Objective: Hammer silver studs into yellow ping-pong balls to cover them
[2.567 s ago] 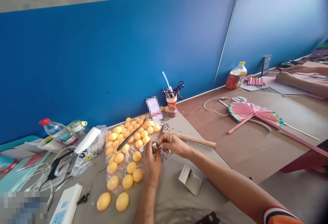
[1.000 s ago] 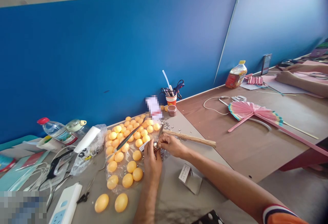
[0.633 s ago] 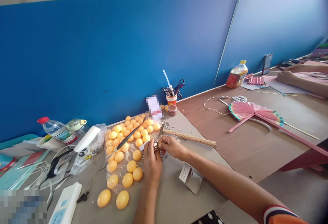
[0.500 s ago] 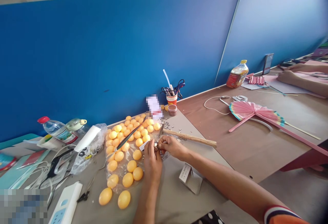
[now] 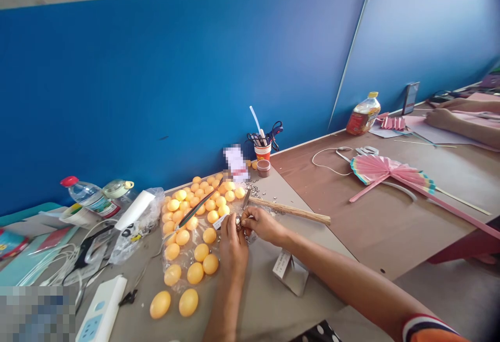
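A small, shiny, round metal piece [image 5: 238, 222] is pinched between my two hands above the grey table; its exact kind is too small to make out. My left hand [image 5: 233, 243] is closed around its left side, fingers pointing away from me. On the other side, the thumb and forefinger of my right hand [image 5: 261, 224] press together against it. Just beyond my hands lies a hammer [image 5: 292, 211] with a wooden handle. Tiny silvery pieces [image 5: 255, 190] are scattered behind its head. Several orange balls [image 5: 201, 252] lie left of my left hand, many on clear plastic.
A dark, slim tool [image 5: 199, 206] rests across the balls. Right of my hands is a bent metal block [image 5: 291, 274]. A cup of pens [image 5: 262, 149] stands by the blue partition [image 5: 175, 81]. Pink paper fans [image 5: 390, 170] lie rightward, near another person's hands [image 5: 441, 118].
My hands keep the same grip on the metal piece, with barely any finger movement. The whole view has shifted very slightly; nothing else has visibly moved.
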`<state>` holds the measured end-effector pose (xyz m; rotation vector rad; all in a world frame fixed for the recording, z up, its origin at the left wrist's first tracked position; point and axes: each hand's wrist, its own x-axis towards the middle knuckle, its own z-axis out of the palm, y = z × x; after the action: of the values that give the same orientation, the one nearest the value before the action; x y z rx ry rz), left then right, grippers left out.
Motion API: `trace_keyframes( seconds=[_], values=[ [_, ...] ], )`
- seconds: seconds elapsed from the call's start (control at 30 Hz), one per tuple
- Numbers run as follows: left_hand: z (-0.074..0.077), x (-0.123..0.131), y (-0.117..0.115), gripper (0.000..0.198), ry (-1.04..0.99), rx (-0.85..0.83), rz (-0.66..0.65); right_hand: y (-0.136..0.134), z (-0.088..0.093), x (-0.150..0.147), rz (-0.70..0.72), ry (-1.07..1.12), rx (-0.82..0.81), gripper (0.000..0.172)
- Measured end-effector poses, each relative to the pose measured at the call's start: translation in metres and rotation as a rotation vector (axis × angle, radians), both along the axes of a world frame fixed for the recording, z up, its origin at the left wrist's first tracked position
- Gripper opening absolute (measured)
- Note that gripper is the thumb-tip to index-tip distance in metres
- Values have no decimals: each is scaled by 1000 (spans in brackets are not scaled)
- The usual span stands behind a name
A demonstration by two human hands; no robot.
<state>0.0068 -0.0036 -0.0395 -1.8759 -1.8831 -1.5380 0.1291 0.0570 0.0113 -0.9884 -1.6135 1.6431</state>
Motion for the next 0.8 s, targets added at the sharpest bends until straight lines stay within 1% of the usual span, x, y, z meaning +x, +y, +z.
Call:
trace_keyframes(
  seconds=[0.1,0.3,0.37,0.43,0.5,0.53,0.6,0.7,0.8],
  values=[
    [1,1,0,37,-42,-1,-9,2,-4,-1,7,3,8,13],
    [4,3,-1,34,-111,-24,-32,3,-13,-4,-31,69,-23,17],
    [5,3,0,34,-157,-34,-36,5,-12,-3,-4,129,-50,18],
    [9,3,1,35,-234,-34,-42,9,-8,-1,54,243,-119,24],
    [14,2,1,37,-365,-43,-38,16,-3,4,72,368,-183,32],
    [18,1,1,40,-451,-59,-42,20,-1,8,48,412,-192,34],
    [25,1,1,46,-658,-101,-67,30,1,14,-68,426,-145,35],
    [33,0,2,49,-991,-104,-139,46,-1,23,-218,318,9,28],
    [37,-2,5,48,-1318,-30,-229,56,-7,28,-324,76,187,15]
  ],
)
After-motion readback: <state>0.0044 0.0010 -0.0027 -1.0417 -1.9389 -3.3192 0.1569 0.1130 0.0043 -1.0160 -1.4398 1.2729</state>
